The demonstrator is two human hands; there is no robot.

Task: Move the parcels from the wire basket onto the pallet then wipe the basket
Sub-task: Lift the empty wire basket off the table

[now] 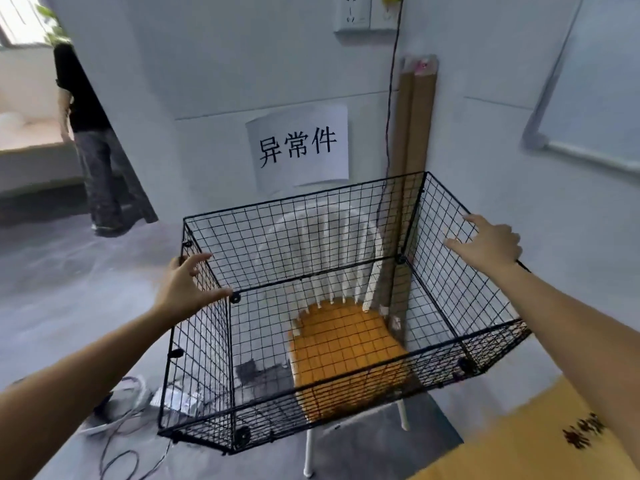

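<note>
The black wire basket (304, 199) stands on a white chair and holds no parcels; the chair's orange seat (346, 341) shows through its mesh floor. My left hand (183, 285) is at the top rim of the basket's left wall, fingers spread and thumb reaching toward the corner clip. At the top rim of the right wall is my right hand (488, 242), its fingers also spread. Neither hand has its fingers wrapped round the wire. A yellow carton (519, 441) with black print lies at the bottom right. No pallet is in view.
A paper sign (298, 147) hangs on the wall behind the basket. Cardboard tubes (415, 126) lean in the corner, with a black cable beside them. Loose cables (121, 420) lie on the floor at left. A person (90, 133) stands far left. A whiteboard (588, 116) hangs at right.
</note>
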